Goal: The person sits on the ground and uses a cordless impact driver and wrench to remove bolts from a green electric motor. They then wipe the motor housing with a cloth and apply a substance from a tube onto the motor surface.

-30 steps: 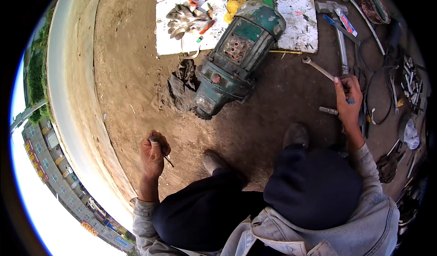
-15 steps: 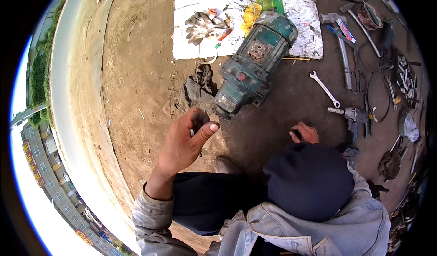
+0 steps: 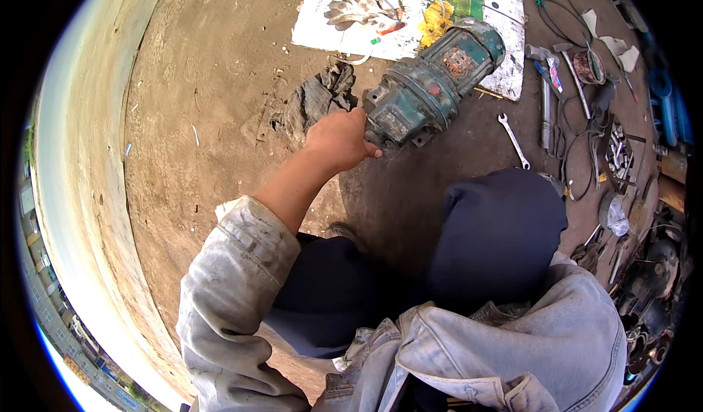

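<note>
A worn green gear motor (image 3: pixel 432 82) lies slantwise on the dirt, its motor end resting over a white sheet. At the gearbox's near left end, my left hand (image 3: pixel 338 139) closes around the shaft end, thumb on the near side. The hand covers the shaft, and most of its fingers are hidden. A crumpled dark rag (image 3: pixel 315 103) lies on the ground just beyond this hand. My right hand is out of sight, behind or below my dark-clad right knee (image 3: pixel 501 229).
A pair of dirty gloves (image 3: pixel 359 8) lies on the white sheet (image 3: pixel 316 25). On the right are a combination wrench (image 3: pixel 514 141), a hammer (image 3: pixel 543 54), cables and a tray of sockets (image 3: pixel 620 152). Greasy metal parts (image 3: pixel 655 273) are piled at the right edge.
My left hand has moved forward from in front of the gear motor onto its shaft end. My right hand has gone out of view; the power tool is now mostly hidden behind my knee.
</note>
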The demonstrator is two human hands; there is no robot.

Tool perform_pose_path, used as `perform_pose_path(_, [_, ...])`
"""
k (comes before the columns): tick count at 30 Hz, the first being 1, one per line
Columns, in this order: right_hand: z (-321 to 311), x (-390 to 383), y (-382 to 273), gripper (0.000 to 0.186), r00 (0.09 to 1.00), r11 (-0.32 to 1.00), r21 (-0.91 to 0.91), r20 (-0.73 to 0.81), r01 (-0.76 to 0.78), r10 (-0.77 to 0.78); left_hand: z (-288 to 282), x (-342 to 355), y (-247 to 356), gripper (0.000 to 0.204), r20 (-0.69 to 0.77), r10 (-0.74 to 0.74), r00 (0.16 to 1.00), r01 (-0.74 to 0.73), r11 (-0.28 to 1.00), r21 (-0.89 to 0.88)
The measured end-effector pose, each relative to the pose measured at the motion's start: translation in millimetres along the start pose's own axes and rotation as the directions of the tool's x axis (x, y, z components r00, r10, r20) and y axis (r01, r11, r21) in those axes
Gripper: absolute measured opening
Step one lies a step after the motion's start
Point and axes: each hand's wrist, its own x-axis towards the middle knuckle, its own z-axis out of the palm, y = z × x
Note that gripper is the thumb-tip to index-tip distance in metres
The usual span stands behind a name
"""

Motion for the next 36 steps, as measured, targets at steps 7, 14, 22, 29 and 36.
perform_pose_path(7, [-11.2, -1.6, -4.0, 0.032, 1.0, 0.999, 0.05, 0.01, -0.007, 0.007, 63.6, 18.9, 12.1, 0.081, -0.036, -0.277, 0.96, 0.265, 0.945, -0.192])
perform_pose_path(14, [-17.0, -6.5, 0.2, 0.034, 1.0, 0.994, 0.105, -0.002, -0.022, 0.022, 58.0, 34.0, 4.7, 0.053, -0.003, -0.191, 0.982, 0.183, 0.946, -0.266])
perform_pose_path(22, [-18.1, -6.5, 2.7, 0.037, 1.0, 0.989, 0.146, -0.013, -0.022, 0.024, 58.8, 35.8, 1.5, 0.059, 0.076, -0.129, 0.989, 0.111, 0.973, 0.203])
perform_pose_path(29, [-16.4, -3.5, 3.0, 0.039, 0.999, 0.987, 0.161, -0.021, -0.025, 0.029, -4.0, 20.8, 19.3, 0.044, 0.24, -0.099, 0.966, -0.005, 0.917, 0.398])
perform_pose_path(36, [-14.3, -2.4, -4.5, 0.041, 1.0, 0.986, 0.168, -0.001, -0.011, 0.011, -26.3, 17.4, 35.5, 0.037, 0.164, 0.028, 0.986, -0.085, 0.934, 0.348])
